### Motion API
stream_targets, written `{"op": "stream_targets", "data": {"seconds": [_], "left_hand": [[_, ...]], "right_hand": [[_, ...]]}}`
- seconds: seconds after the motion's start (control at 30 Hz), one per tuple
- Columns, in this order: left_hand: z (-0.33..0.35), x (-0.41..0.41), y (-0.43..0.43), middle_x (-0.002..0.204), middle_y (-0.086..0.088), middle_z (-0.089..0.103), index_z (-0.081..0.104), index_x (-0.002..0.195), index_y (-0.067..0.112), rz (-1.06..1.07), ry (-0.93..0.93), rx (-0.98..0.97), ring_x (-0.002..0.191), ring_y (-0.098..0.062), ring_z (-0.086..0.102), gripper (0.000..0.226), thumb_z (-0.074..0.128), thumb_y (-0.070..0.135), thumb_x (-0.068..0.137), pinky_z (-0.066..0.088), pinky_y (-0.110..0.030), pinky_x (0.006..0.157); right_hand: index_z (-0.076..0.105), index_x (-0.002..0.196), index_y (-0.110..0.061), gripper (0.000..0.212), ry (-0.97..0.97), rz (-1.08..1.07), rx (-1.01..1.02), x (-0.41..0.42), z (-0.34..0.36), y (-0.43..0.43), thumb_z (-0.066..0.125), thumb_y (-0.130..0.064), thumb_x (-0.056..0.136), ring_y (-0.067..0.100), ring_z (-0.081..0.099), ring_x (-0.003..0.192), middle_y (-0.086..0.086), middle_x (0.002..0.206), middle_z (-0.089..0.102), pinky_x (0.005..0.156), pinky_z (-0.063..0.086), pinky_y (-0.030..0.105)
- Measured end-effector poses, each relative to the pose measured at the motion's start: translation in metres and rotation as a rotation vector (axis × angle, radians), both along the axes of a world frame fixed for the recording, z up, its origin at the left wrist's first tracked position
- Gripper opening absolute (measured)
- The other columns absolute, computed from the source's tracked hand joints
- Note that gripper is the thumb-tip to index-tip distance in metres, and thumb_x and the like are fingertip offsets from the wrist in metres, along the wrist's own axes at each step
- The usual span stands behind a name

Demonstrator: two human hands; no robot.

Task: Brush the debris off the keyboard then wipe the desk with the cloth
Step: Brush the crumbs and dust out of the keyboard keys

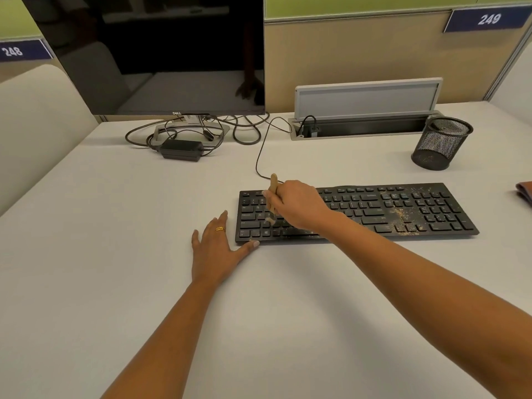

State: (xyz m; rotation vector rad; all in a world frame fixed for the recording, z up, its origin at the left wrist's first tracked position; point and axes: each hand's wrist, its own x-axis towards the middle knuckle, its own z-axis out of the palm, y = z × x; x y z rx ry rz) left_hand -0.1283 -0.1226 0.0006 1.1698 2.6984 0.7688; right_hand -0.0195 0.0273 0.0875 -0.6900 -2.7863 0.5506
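A black keyboard [374, 210] lies on the white desk [144, 226], with tan debris [403, 216] scattered over its right half and some along the lower key row. My right hand [299, 204] grips a small wooden brush [273, 187], whose bristles touch the keys on the left part of the keyboard. My left hand [217, 249] rests flat on the desk, fingers straight, its thumb touching the keyboard's front left corner. A brown cloth [524, 192] shows partly at the right edge of the view.
A dark monitor [149, 53] stands at the back left, with tangled cables and a black power adapter [181, 149] under it. A cable box with raised lid [365, 110] sits behind the keyboard. A black mesh pen cup [440, 142] stands at back right.
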Motion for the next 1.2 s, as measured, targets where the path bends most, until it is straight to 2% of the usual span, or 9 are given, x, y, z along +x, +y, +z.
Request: {"op": "stream_targets", "data": {"seconds": [0.13, 0.27, 0.5, 0.6, 0.67, 0.77, 0.83, 0.97, 1.2], "left_hand": [[-0.0003, -0.0004, 0.0005, 0.155, -0.001, 0.027, 0.02, 0.151, 0.017, 0.006, 0.002, 0.002, 0.145, -0.012, 0.018, 0.098, 0.057, 0.068, 0.076, 0.0, -0.041, 0.119], [-0.0008, -0.0007, 0.0007, 0.156, 0.0, 0.026, 0.019, 0.151, 0.017, 0.004, 0.004, -0.005, 0.145, -0.012, 0.017, 0.098, 0.056, 0.069, 0.076, 0.0, -0.041, 0.119], [-0.0005, -0.0004, 0.0008, 0.155, 0.0, 0.027, 0.02, 0.151, 0.017, 0.003, -0.008, 0.012, 0.145, -0.012, 0.018, 0.098, 0.058, 0.068, 0.077, -0.001, -0.041, 0.119], [-0.0007, -0.0008, 0.0006, 0.155, -0.001, 0.027, 0.02, 0.151, 0.017, 0.003, -0.005, 0.01, 0.145, -0.012, 0.019, 0.097, 0.058, 0.068, 0.077, 0.0, -0.041, 0.119], [-0.0004, -0.0004, 0.0004, 0.155, -0.001, 0.027, 0.02, 0.151, 0.017, 0.003, -0.008, 0.011, 0.145, -0.013, 0.019, 0.097, 0.058, 0.067, 0.077, 0.0, -0.041, 0.119], [-0.0006, -0.0004, 0.0008, 0.155, -0.001, 0.027, 0.02, 0.151, 0.017, 0.0, -0.006, 0.01, 0.145, -0.012, 0.019, 0.097, 0.057, 0.068, 0.077, -0.001, -0.041, 0.119], [-0.0011, -0.0008, 0.0009, 0.156, 0.0, 0.027, 0.02, 0.151, 0.017, 0.002, -0.004, 0.006, 0.145, -0.012, 0.019, 0.098, 0.057, 0.068, 0.077, -0.001, -0.041, 0.119], [-0.0017, -0.0009, 0.001, 0.156, 0.0, 0.026, 0.019, 0.151, 0.017, -0.002, -0.006, 0.006, 0.145, -0.012, 0.019, 0.098, 0.057, 0.069, 0.076, 0.0, -0.041, 0.119], [-0.0023, -0.0021, 0.0015, 0.156, 0.0, 0.026, 0.019, 0.151, 0.017, 0.0, 0.01, -0.01, 0.145, -0.012, 0.018, 0.099, 0.056, 0.069, 0.076, 0.001, -0.041, 0.119]], "right_hand": [[0.063, 0.091, -0.005, 0.047, -0.007, -0.021, 0.027, -0.0022, 0.0025, -0.0017, 0.029, -0.035, 0.101, 0.027, 0.062, 0.081, 0.01, 0.086, 0.068, 0.076, 0.049, 0.039], [0.065, 0.092, -0.005, 0.048, 0.097, -0.133, -0.034, -0.0017, 0.0011, 0.0027, 0.029, -0.036, 0.101, 0.027, 0.063, 0.079, 0.011, 0.084, 0.069, 0.075, 0.051, 0.042], [0.064, 0.089, -0.006, 0.048, 0.076, -0.1, -0.055, -0.0035, -0.0007, -0.0012, 0.029, -0.036, 0.101, 0.026, 0.063, 0.078, 0.009, 0.083, 0.069, 0.075, 0.05, 0.041], [0.059, 0.073, -0.018, 0.043, 0.1, -0.056, -0.154, -0.0069, 0.0017, -0.0034, 0.033, -0.038, 0.1, 0.018, 0.058, 0.075, -0.002, 0.075, 0.064, 0.071, 0.046, 0.033], [0.054, 0.064, -0.022, 0.044, 0.042, -0.003, -0.134, -0.0063, 0.0014, -0.0058, 0.034, -0.038, 0.1, 0.017, 0.056, 0.075, -0.005, 0.071, 0.06, 0.067, 0.038, 0.029], [0.065, 0.084, -0.01, 0.048, -0.016, -0.026, 0.025, -0.0054, 0.003, -0.003, 0.03, -0.039, 0.101, 0.022, 0.058, 0.08, 0.004, 0.081, 0.064, 0.068, 0.04, 0.031], [0.064, 0.092, -0.007, 0.047, -0.005, -0.06, 0.085, -0.006, 0.0051, -0.0002, 0.028, -0.037, 0.101, 0.025, 0.06, 0.082, 0.008, 0.086, 0.066, 0.071, 0.044, 0.035], [0.067, 0.09, -0.006, 0.049, 0.107, -0.122, -0.049, -0.0049, 0.0027, 0.002, 0.03, -0.036, 0.101, 0.024, 0.061, 0.083, 0.008, 0.087, 0.069, 0.071, 0.045, 0.033], [0.064, 0.082, -0.01, 0.046, 0.022, -0.033, -0.127, -0.0017, 0.0002, 0.0003, 0.03, -0.036, 0.101, 0.023, 0.062, 0.08, 0.005, 0.08, 0.067, 0.077, 0.048, 0.038]]}}
